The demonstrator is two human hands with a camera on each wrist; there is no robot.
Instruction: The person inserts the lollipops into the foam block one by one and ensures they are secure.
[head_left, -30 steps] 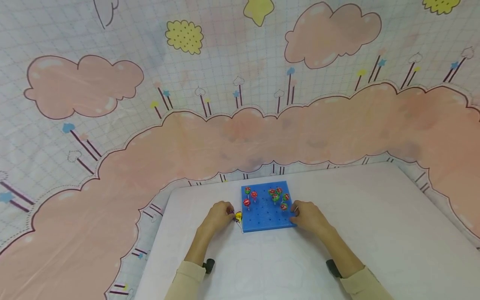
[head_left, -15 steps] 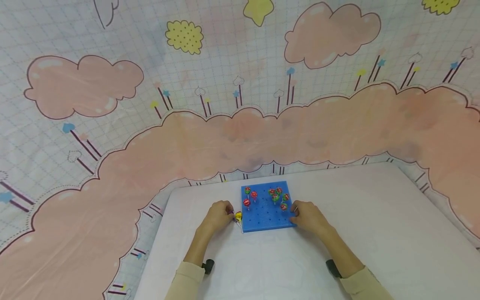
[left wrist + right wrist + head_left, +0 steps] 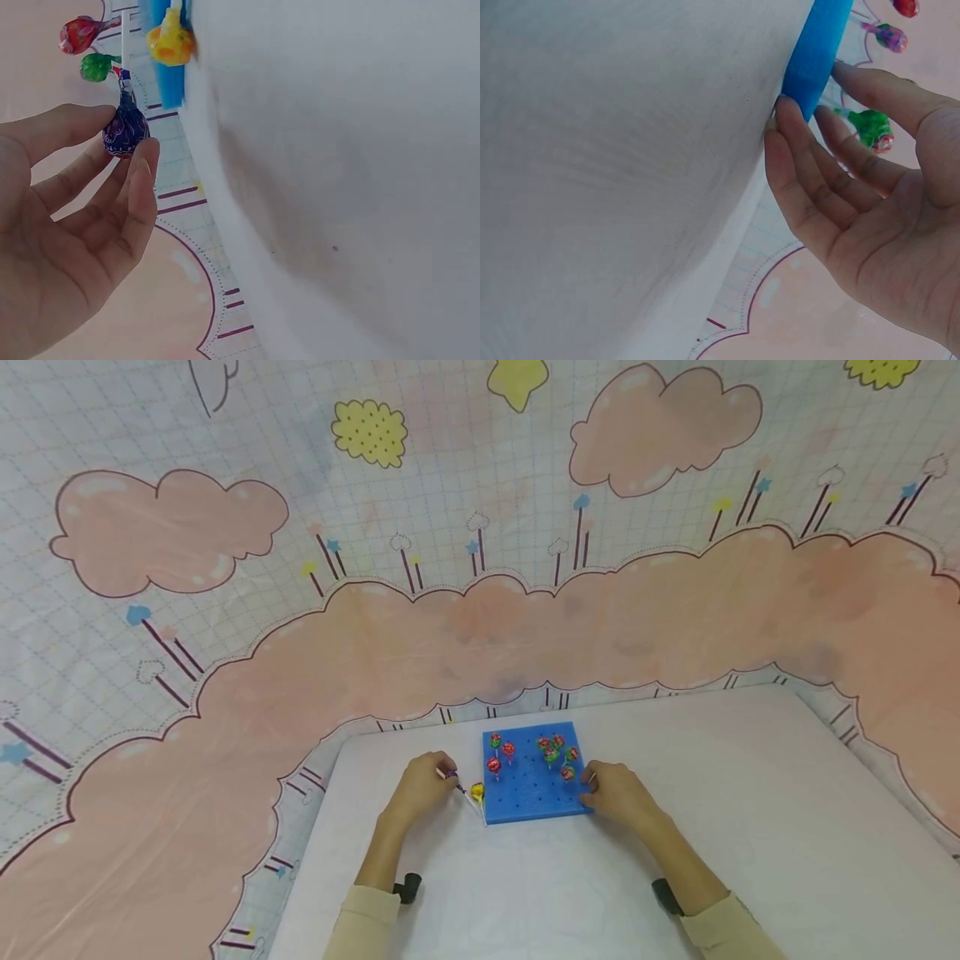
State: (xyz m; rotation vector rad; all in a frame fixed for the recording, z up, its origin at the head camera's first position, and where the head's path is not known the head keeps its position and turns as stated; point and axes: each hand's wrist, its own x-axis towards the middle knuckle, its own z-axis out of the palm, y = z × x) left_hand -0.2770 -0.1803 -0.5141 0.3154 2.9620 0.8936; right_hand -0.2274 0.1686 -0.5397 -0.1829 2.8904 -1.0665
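A staged tabletop set: cartoon cloud backdrop (image 3: 480, 568) behind white table (image 3: 750, 827).

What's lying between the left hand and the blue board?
A yellow lollipop lies on the white table, right against the blue board's left edge, just beyond the left hand, which pinches a purple lollipop. The head view shows it best.

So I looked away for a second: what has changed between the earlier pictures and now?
The left hand has drawn back leftward from the blue board, lifting a purple lollipop pinched in its fingertips. The yellow lollipop stays by the board's edge, and the right hand stays against the board.
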